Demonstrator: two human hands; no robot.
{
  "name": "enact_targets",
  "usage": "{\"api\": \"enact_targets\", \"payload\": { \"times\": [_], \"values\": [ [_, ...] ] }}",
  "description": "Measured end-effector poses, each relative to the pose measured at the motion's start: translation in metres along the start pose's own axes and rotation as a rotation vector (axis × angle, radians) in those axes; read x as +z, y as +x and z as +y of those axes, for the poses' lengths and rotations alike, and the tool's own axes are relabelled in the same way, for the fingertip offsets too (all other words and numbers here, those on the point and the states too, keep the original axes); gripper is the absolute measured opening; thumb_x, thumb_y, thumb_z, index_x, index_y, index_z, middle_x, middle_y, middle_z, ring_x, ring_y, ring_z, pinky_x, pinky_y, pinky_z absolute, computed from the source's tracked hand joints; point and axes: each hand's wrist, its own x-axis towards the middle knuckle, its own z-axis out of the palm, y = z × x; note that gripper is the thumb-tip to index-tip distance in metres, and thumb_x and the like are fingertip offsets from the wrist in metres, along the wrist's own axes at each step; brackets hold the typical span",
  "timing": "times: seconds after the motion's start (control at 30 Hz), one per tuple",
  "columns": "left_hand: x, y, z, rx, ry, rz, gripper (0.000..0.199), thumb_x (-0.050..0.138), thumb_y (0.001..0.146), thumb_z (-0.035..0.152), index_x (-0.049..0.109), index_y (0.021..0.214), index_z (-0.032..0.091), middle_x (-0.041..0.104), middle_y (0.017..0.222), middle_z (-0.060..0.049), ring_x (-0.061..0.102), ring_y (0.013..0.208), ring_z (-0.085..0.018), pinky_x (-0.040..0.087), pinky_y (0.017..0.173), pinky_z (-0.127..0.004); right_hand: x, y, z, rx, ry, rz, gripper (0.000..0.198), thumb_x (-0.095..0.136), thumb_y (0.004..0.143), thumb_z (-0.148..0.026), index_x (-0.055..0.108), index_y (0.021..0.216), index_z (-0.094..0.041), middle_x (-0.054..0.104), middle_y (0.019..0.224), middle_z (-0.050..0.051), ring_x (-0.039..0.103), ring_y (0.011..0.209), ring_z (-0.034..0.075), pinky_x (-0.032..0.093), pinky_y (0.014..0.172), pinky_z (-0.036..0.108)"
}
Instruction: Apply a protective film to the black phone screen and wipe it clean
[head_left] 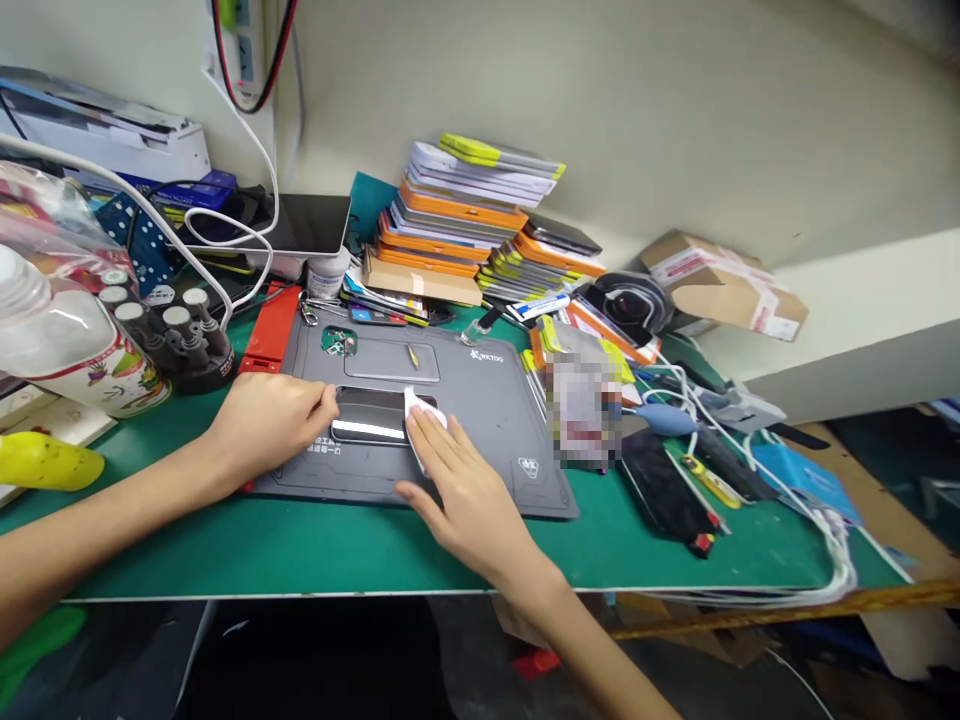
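A smartphone (371, 412) with a dark, glossy face lies on the grey work mat (487, 440), a bright reflection running along its lower edge. At its left end my left hand (266, 420) is closed, thumb and curled fingers gripping the edge. My right hand (469, 495) presses a folded white cloth (414, 402) against the phone's right end, its fingers extended together over the cloth and covering that end. Behind the phone, a small yellow-handled tool (413, 356) lies in the mat's recess. Small parts (339, 342) sit in another recess at upper left.
Stacked orange and yellow-edged boxes (450, 220) stand at the back. A screwdriver stand (191, 345) and a white bottle (97, 340) are at left. A small glass bottle (476, 328) stands on the mat's far edge. Cables, a blue air blower (666, 420) and tools clutter the right.
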Motion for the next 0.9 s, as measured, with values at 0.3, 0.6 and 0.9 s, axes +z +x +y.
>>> {"api": "enact_targets", "payload": {
  "times": [0.3,0.6,0.9],
  "values": [
    [0.001,0.000,0.000,-0.003,-0.005,0.018,0.063,0.024,0.105,0.044,0.070,0.069,0.021,0.078,0.072,-0.008,0.071,0.065,-0.025,0.016,0.057,-0.032,0.003,0.004,-0.012,-0.067,-0.032,0.008,0.089,0.048,0.112,-0.054,0.001,0.176,-0.013,0.030,0.178,0.019,0.025,0.167,0.030,0.035,0.135,0.057],
    [-0.001,0.001,0.000,-0.015,0.030,0.008,0.066,0.021,0.105,0.044,0.072,0.071,0.019,0.080,0.077,-0.012,0.074,0.069,-0.028,0.017,0.058,-0.033,0.005,0.033,-0.021,-0.022,0.060,-0.035,0.084,0.042,0.112,-0.061,0.033,0.169,-0.001,0.030,0.177,0.022,0.026,0.167,0.032,0.025,0.138,0.056],
    [0.000,0.002,-0.003,-0.002,0.034,0.018,0.066,0.023,0.106,0.046,0.072,0.072,0.020,0.081,0.078,-0.013,0.073,0.068,-0.027,0.020,0.057,-0.034,0.005,0.051,-0.030,-0.050,0.101,-0.033,0.082,0.046,0.111,-0.060,0.038,0.167,-0.001,0.037,0.173,0.024,0.032,0.165,0.031,0.023,0.139,0.053]
  ]
}}
